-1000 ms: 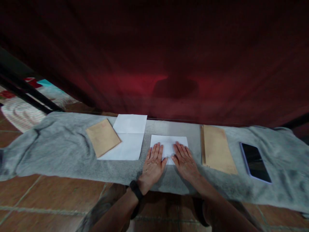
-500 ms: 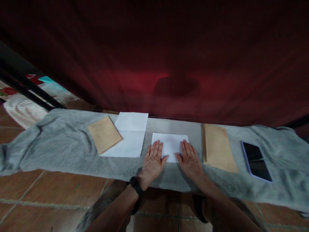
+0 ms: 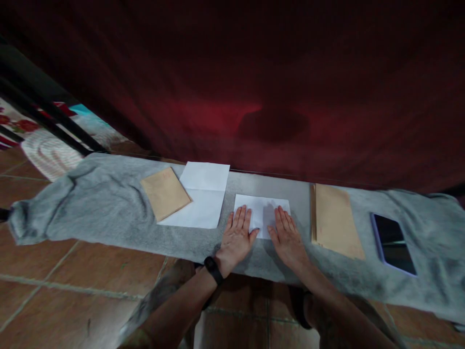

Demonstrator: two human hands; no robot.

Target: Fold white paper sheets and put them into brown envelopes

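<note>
A white sheet of paper [image 3: 260, 203], apparently folded, lies flat on the grey cloth in front of me. My left hand [image 3: 237, 237] rests palm down on its left part, fingers stretched out and thumb pointing inward. On the right part lies my right hand [image 3: 287, 237], also flat with fingers extended. Both palms hide the lower corners of the paper. To the left, a larger white sheet with a crease [image 3: 203, 194] is spread out. A brown envelope stack [image 3: 166, 194] overlaps its left side. Right of my right hand is another pile of brown envelopes [image 3: 336, 220].
A phone with a purple case [image 3: 394, 245] lies at the far right on the grey cloth [image 3: 109, 203]. Behind the long narrow surface hangs a dark red curtain [image 3: 203, 116]. Black bars [image 3: 54, 121] and striped fabric [image 3: 54, 150] are at the left, above a tiled floor [image 3: 90, 286].
The whole view has shifted slightly, so things appear a little further right and higher. Both hands stay flat on the paper, the right one a bit lower on it.
</note>
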